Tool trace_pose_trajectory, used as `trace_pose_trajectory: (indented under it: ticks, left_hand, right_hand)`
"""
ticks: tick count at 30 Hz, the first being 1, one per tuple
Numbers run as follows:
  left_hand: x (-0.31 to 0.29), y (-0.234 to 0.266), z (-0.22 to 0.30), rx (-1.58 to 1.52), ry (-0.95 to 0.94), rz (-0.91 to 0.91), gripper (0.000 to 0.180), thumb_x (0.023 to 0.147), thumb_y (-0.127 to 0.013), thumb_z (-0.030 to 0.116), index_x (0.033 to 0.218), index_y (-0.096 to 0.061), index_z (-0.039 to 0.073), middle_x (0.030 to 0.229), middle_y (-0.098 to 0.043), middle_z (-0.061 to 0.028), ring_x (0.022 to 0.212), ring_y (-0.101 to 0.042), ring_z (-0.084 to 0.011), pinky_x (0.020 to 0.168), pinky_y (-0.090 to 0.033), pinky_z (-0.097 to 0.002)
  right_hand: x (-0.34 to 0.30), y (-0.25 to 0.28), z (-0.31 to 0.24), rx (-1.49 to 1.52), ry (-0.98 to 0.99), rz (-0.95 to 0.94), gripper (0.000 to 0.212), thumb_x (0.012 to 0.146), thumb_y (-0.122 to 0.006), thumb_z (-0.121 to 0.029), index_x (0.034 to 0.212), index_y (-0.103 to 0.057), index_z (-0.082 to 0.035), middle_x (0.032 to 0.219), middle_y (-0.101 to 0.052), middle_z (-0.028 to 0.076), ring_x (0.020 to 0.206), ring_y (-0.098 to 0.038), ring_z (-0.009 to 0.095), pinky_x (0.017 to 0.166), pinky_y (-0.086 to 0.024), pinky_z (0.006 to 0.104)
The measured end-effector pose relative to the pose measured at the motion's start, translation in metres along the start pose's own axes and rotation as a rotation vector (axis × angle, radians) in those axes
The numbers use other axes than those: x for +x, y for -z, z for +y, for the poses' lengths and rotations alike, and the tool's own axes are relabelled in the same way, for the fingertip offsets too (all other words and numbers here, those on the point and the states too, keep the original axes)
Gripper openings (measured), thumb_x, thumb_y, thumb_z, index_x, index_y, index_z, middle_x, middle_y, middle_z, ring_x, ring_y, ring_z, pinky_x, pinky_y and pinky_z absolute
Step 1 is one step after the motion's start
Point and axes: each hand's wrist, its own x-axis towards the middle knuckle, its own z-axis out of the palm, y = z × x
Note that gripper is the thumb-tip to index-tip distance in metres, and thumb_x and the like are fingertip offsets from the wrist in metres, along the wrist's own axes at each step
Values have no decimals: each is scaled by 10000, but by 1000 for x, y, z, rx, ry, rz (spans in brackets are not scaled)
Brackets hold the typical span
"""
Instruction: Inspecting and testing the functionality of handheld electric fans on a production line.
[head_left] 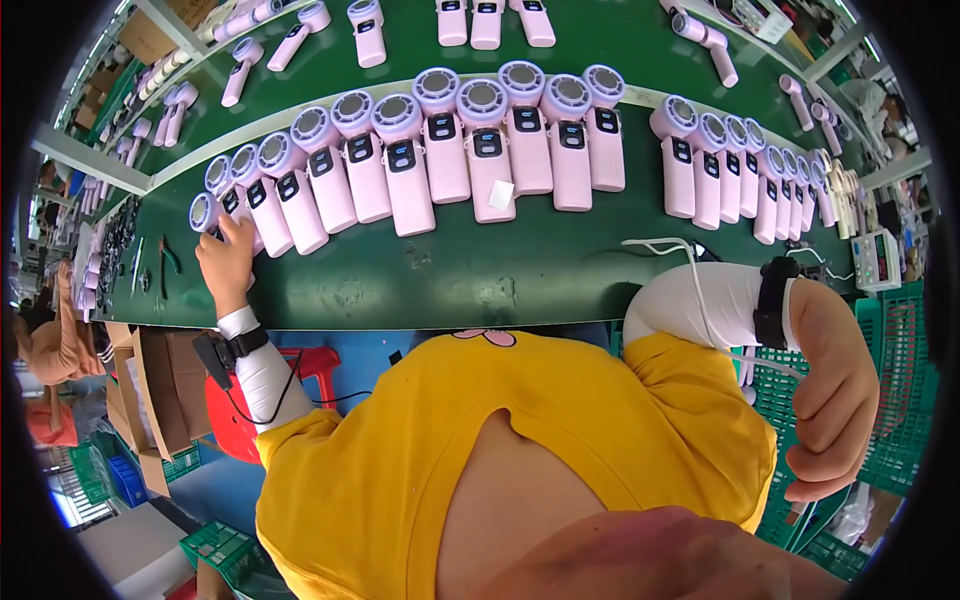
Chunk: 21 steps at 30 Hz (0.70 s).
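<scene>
At the left end of a row of pink handheld fans, my left hand [227,262] is closed around the handle of a handheld fan [203,212]. The fan's round head shows above my fingers, and most of its handle is hidden. My right hand [832,400] hangs off the table's right side with its fingers curled. A thin white cable [697,290] runs from the table over my right sleeve and in to these fingers; its end is hidden. More pink fans [408,185] with dark display panels lean side by side along the ledge. A small white paper [501,195] lies on one.
The green table [420,290] has pliers [170,257] at its left and a white meter box [876,261] at its right. More fans [367,40] lie beyond the ledge. Green crates [900,400] stand at the right, a red stool [230,420] and open carton [160,390] at the left.
</scene>
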Motion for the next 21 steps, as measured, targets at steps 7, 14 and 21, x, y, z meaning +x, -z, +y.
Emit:
trace_pose_trajectory:
  ticks: [7, 14, 21]
  left_hand:
    - [0, 31, 13, -393, 157, -38, 418, 712, -558, 356, 826, -545, -47, 779, -576, -258, 726, -571, -390, 656, -448, -438]
    - [4, 7, 17, -173, 81, 21, 448, 691, -583, 324, 863, -517, -85, 837, -550, -275, 759, -531, -400, 665, -437, -465]
    - [4, 19, 16, -316, 85, 49, 483, 682, -578, 349, 831, -505, -104, 795, -520, -293, 728, -518, -419, 657, -440, -450]
  right_hand:
    - [-3, 8, 40, 49, 75, -1, 102, 792, -506, -118, 785, -582, -50, 700, -477, -33, 510, -380, 13, 449, -245, 155]
    - [8, -4, 64, 159, 199, 80, 119, 811, -502, -171, 851, -581, -90, 696, -466, -58, 487, -343, -9, 451, -210, 130]
    - [35, -5, 88, 91, 54, 38, 102, 800, -507, -157, 824, -584, -93, 707, -476, -53, 491, -348, -11, 450, -216, 131]
